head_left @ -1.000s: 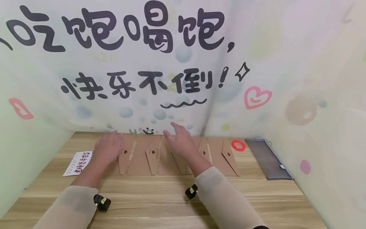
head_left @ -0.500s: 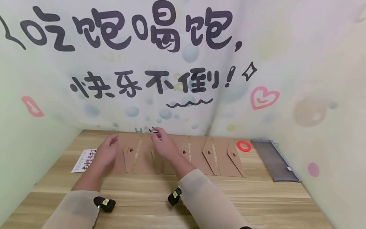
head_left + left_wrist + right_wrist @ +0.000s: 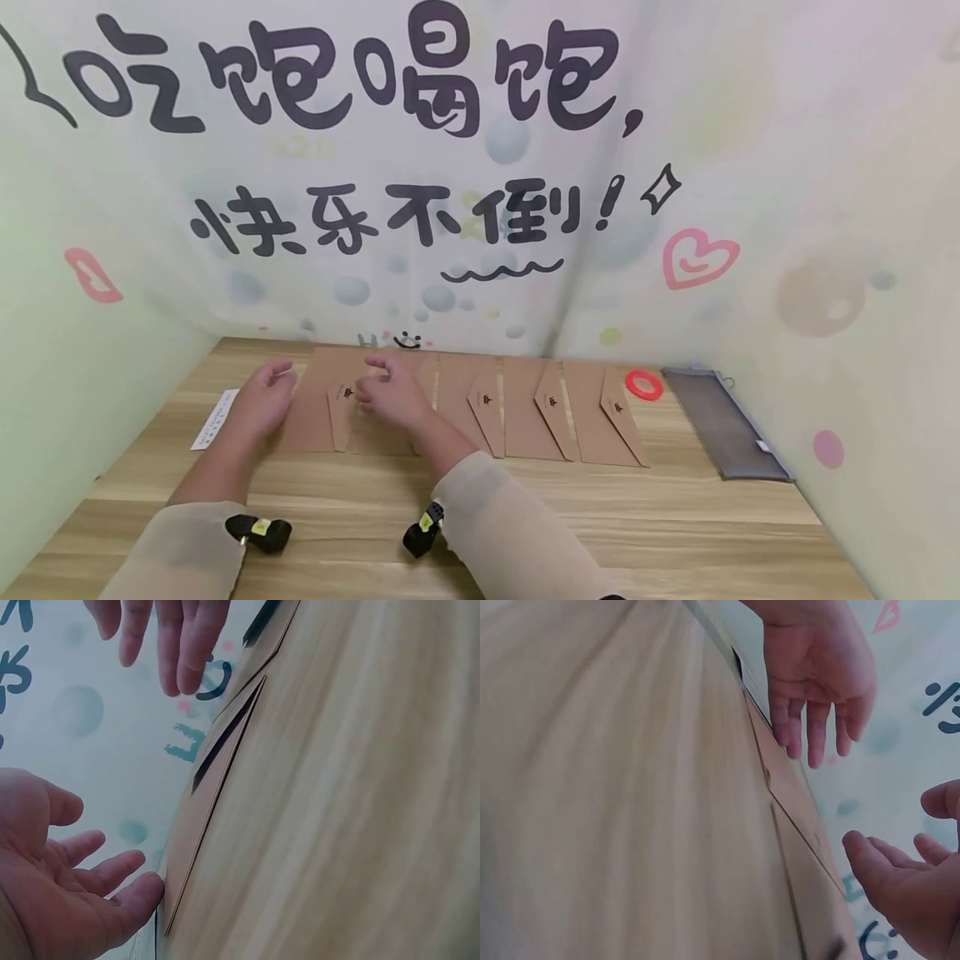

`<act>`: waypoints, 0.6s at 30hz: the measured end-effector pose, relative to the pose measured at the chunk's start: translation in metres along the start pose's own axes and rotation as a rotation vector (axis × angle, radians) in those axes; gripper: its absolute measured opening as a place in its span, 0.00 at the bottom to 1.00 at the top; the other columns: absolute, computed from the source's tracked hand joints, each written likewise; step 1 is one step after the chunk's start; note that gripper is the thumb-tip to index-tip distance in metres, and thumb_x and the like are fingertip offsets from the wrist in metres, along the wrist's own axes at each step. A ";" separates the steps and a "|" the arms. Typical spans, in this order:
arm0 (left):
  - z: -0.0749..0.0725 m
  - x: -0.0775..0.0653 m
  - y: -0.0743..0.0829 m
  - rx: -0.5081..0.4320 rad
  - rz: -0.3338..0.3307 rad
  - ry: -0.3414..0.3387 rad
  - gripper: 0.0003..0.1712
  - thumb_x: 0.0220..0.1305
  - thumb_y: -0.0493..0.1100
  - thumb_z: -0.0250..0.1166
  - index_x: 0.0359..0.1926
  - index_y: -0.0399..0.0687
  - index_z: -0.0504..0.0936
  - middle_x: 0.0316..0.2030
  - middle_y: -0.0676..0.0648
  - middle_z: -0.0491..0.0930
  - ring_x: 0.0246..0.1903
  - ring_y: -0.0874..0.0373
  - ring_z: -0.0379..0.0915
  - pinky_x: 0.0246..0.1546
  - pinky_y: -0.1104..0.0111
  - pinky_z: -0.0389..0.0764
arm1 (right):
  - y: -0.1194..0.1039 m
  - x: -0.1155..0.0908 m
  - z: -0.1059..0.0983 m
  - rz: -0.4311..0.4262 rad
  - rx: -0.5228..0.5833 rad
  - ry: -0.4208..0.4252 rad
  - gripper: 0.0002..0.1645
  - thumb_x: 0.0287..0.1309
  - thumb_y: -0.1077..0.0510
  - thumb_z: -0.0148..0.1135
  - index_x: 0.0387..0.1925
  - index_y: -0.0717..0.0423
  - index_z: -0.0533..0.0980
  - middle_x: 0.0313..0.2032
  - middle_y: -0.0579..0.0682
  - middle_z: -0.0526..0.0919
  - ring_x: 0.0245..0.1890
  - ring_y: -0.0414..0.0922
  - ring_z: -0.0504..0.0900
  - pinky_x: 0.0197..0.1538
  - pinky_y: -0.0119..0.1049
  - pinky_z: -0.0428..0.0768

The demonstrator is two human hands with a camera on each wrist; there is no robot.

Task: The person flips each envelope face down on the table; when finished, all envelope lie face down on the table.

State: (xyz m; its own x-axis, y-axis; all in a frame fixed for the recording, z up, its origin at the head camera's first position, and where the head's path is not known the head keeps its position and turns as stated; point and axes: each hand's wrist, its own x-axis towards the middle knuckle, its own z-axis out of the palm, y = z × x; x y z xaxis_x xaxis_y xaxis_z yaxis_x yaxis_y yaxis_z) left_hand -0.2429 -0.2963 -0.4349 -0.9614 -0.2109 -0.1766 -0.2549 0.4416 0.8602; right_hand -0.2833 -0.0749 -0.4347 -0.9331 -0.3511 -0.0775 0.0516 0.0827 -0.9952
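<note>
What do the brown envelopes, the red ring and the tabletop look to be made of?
Brown envelopes: kraft-like paper or thin card, matt, judging by the plain tan colour and crisp folded flaps.
Red ring: possibly plastic, from its even bright colour; finish unclear.
Tabletop: wood or wood-look laminate, smooth, with streaky grain.

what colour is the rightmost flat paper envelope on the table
Light brown; the rightmost flat paper envelope shows best in the head view.

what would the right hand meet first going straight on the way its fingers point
Probably the left hand, across the leftmost envelope; depth is unclear, so the right hand might brush that envelope first.
</note>
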 end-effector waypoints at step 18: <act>0.004 0.000 0.004 0.014 -0.005 -0.046 0.40 0.84 0.58 0.42 0.85 0.41 0.53 0.82 0.30 0.58 0.81 0.31 0.54 0.81 0.39 0.57 | 0.006 -0.001 0.017 0.113 0.185 0.046 0.28 0.66 0.62 0.68 0.67 0.58 0.77 0.57 0.58 0.86 0.52 0.55 0.88 0.58 0.47 0.89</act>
State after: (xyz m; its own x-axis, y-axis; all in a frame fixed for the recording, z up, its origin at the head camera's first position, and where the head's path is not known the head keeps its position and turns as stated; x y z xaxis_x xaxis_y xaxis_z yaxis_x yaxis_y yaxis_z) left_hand -0.2442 -0.2913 -0.4335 -0.9638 -0.1727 -0.2029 -0.2607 0.4528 0.8527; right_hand -0.2759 -0.0901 -0.4418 -0.9326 -0.3062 -0.1911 0.2177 -0.0550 -0.9745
